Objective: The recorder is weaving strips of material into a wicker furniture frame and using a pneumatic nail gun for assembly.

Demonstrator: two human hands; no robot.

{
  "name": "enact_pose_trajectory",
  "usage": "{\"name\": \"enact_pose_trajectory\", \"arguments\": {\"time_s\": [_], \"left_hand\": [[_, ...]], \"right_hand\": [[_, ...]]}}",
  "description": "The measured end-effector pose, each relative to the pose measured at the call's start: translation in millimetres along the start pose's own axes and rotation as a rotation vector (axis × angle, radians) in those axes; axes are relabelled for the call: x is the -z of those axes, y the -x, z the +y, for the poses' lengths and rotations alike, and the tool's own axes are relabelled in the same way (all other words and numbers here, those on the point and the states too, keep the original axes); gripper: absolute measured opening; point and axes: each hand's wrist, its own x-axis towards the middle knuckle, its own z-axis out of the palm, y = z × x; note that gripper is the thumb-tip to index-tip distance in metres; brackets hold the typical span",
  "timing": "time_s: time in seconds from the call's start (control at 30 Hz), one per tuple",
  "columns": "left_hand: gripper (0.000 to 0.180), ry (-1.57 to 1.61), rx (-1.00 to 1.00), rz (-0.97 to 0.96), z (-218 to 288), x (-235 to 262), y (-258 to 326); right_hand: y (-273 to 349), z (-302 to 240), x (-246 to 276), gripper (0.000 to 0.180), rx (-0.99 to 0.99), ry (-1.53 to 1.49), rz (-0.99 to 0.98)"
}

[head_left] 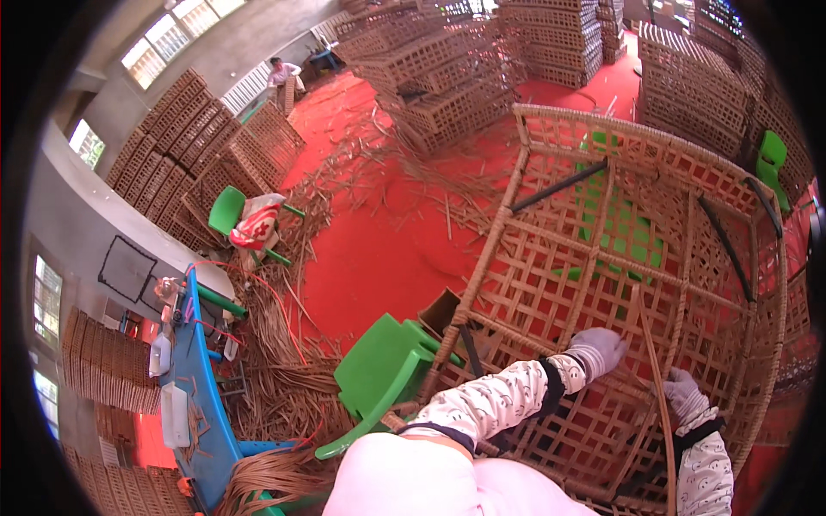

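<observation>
A large woven panel (594,251) of brown flat strips in a rod-wrapped frame lies tilted before me, with dark bars across its corners. My left hand (598,353), in a pale glove, rests against the lattice near its middle with curled fingers; what they hold is hidden. To its right, my right hand (684,394) is closed at the side of a long loose brown strip (656,378), which crosses over the weave toward the lower edge. Both sleeves are pale and patterned, with dark bands.
A green chair (383,365) stands at the panel's left, and another green chair (619,232) shows through the lattice. A blue table (202,387) is at left beside heaped strips (267,477). Woven panels (447,77) are stacked behind; a person (282,76) sits far back.
</observation>
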Motion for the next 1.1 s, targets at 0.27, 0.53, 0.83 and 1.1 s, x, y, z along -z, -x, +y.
{"name": "enact_pose_trajectory", "arguments": {"time_s": [0.27, 0.53, 0.83, 1.1], "left_hand": [[0.019, -0.376, 0.025, -0.193, 21, 5, -6], [0.04, -0.282, -0.292, 0.028, 55, 16, 10], [0.027, -0.149, -0.985, -0.094, 62, -73, 10], [0.029, -0.128, -1.028, -0.06, 38, -86, 23]], "right_hand": [[1, -18, 0, 0.027, -0.016, -0.077, -0.096], [43, -47, -9, 0.044, 0.064, 1.341, 0.074], [174, -35, -15, 0.034, 0.28, 1.403, 0.069], [370, 99, 64, 0.015, -0.537, 1.183, 0.85]]}}
